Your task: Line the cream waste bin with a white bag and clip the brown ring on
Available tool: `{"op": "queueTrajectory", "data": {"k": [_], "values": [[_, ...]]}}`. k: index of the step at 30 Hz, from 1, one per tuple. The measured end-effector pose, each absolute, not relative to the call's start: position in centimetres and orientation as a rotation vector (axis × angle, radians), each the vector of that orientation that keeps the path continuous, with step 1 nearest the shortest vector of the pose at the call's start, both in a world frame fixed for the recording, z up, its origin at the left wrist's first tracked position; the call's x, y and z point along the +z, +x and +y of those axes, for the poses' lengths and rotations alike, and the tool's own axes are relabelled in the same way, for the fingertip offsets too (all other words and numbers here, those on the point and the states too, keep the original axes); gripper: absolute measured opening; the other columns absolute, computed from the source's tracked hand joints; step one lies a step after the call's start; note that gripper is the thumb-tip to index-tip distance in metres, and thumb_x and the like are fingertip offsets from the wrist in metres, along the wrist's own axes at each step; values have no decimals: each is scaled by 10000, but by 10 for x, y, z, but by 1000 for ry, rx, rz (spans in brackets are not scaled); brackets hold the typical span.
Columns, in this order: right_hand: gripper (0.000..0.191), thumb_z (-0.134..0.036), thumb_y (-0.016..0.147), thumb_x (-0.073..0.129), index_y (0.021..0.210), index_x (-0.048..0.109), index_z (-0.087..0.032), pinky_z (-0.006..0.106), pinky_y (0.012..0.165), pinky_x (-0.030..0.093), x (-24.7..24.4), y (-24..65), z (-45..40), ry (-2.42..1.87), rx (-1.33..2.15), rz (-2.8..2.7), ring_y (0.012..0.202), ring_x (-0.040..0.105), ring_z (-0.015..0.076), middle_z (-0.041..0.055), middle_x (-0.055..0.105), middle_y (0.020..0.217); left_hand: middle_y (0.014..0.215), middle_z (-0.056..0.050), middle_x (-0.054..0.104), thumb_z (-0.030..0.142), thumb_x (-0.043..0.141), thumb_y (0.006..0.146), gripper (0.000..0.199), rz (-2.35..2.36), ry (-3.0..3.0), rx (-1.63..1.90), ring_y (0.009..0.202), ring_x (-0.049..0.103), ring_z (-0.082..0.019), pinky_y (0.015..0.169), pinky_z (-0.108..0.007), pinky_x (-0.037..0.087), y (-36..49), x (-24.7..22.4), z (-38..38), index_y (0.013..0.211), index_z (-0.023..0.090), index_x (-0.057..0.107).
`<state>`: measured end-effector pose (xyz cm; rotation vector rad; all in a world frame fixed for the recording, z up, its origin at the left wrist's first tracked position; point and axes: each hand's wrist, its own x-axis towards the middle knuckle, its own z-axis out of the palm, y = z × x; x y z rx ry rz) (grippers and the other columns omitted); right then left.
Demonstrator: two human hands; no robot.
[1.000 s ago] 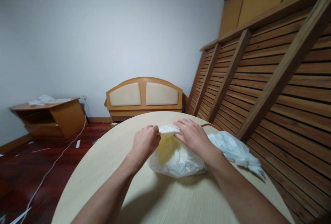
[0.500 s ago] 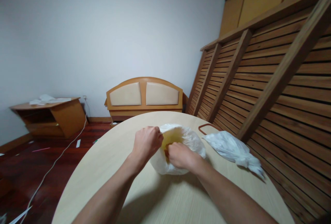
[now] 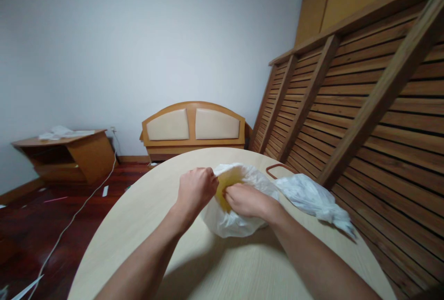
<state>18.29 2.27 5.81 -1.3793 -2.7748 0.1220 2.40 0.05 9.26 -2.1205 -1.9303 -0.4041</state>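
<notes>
A white plastic bag [image 3: 231, 223] stands on the round table, its mouth turned up toward me, and yellow shows inside it. My left hand [image 3: 198, 188] is closed in a pinch on the left edge of the bag's mouth. Over the opening, my right hand [image 3: 245, 199] reaches in with its fingers curled. Its fingertips are partly hidden, and I cannot make out what they hold. To the right lies a second white plastic bag [image 3: 310, 196], gathered into a twisted end, apart from both hands.
The round pale table [image 3: 145, 212] spreads beneath my arms. A brown loop-shaped handle [image 3: 277, 166] lies by the second bag. Wooden slatted panels [image 3: 350, 119] lean on the right. Beyond are a headboard [image 3: 192, 126], a low cabinet [image 3: 88, 156] and a cable [image 3: 78, 214] across the floor.
My right hand has shifted slightly up and right at the bag's mouth. The bag's front has bulged a little toward me. My left hand keeps its pinch on the edge.
</notes>
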Motion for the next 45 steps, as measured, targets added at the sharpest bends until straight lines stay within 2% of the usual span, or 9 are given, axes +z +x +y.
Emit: {"op": "queueTrajectory", "data": {"k": [8,12,16,19,25,33,37,41,45], "values": [[287,-201,913,470,1029,722,-129,303,715,488,48,180,28,-1339,276,-2814,863,702,247,155,753,1024,878,-71,768,351,508,894,246,-1869,-2183,-436,801,726,-250,612,-286,440,29,92,-4,866,233,723],[358,-241,972,399,968,737,-124,311,709,483,59,186,23,-1313,319,-2813,818,697,234,155,756,971,896,-88,764,361,499,904,264,-1910,-2151,-433,813,724,-251,623,-288,447,26,93,-4,873,222,721],[305,-242,975,426,1043,719,-191,282,793,461,87,201,14,-1109,260,-2646,925,686,202,78,753,1051,887,-111,763,373,481,908,292,-1971,-2109,-416,819,725,-262,625,-291,451,20,94,1,875,210,722],[223,-254,953,490,999,706,-224,276,745,446,103,213,12,-1223,58,-2395,865,679,190,35,754,977,883,-120,762,362,476,901,294,-1997,-2084,-416,816,723,-271,627,-299,456,17,92,5,870,207,723],[278,-333,936,561,1155,646,-183,308,848,452,98,223,20,-1471,-137,-2063,1037,661,240,94,708,1166,883,-118,763,370,479,890,291,-2015,-2089,-434,815,720,-281,629,-312,461,17,90,7,845,214,721],[280,-260,933,539,1162,688,-196,317,850,462,84,222,36,-1599,-70,-2134,1031,683,258,107,749,1096,854,-101,758,383,473,906,299,-2020,-2111,-511,826,717,-284,616,-312,449,13,94,7,814,214,702],[274,-261,937,529,1132,714,-206,307,873,463,88,221,28,-1574,-105,-2123,1051,680,251,104,751,1102,1012,-76,752,448,574,876,289,-1965,-2248,-676,910,708,-268,685,-317,492,10,93,5,1029,223,670],[287,-256,936,541,1163,707,-203,335,872,477,93,217,19,-1602,-157,-2111,1061,679,273,111,744,1128,1308,-98,645,477,704,796,653,-1743,-2392,-905,1118,646,-269,856,-348,517,10,90,2,1353,208,496],[312,-283,950,545,1229,675,-232,337,868,486,98,212,12,-1558,-132,-2145,1056,682,265,91,745,1131,1263,-59,675,407,623,886,440,-1611,-2429,-1002,1107,651,-224,891,-313,500,14,92,3,1293,249,565]]}}
